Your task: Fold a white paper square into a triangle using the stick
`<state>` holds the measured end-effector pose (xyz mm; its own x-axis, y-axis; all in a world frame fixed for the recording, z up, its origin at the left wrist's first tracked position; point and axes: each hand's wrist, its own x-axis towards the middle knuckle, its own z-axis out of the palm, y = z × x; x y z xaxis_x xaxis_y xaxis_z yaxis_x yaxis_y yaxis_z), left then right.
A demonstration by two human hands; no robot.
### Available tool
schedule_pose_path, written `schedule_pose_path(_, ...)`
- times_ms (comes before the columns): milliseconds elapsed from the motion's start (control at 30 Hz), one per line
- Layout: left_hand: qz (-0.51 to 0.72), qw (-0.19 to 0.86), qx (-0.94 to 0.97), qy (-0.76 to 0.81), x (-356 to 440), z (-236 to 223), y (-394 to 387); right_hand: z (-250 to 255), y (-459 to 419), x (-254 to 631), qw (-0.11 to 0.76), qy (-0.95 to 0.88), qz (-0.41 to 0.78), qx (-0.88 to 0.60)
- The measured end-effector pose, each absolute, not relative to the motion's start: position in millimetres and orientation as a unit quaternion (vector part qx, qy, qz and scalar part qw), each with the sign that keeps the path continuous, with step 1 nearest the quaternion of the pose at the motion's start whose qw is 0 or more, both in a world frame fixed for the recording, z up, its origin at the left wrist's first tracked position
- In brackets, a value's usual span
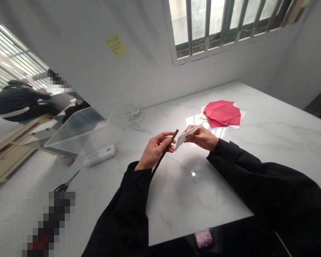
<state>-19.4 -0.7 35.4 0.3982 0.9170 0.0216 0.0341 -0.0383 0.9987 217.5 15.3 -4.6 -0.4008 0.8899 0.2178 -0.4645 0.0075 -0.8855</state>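
My left hand (157, 148) has a thin dark brown strip (164, 151) pinched between thumb and fingers. The strip slants down toward my left sleeve, and its lower end is hidden there. In my right hand (200, 137) is a folded piece of white paper (186, 136), held between thumb and fingers with a pointed end toward my left hand. Both hands are close together above the white marbled table, and the strip's upper end is beside the paper. I cannot tell whether they touch. Beyond my right hand lies a stack of red paper (222, 113) over paler sheets.
On the left of the table (182, 210) are a see-through plastic bin (77, 130), a white oblong device (100, 156) and scissors (66, 182). A small white device with a cable (135, 113) lies by the wall. Another person (18, 100) sits at far left.
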Motion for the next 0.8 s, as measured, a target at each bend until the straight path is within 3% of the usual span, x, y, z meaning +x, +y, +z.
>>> schedule_pose_path(800,0.41,0.587,0.616,0.329,-11.9,57.8,-22.7,19.7,-1.8,216.5,0.583,-0.561,0.547,-0.215)
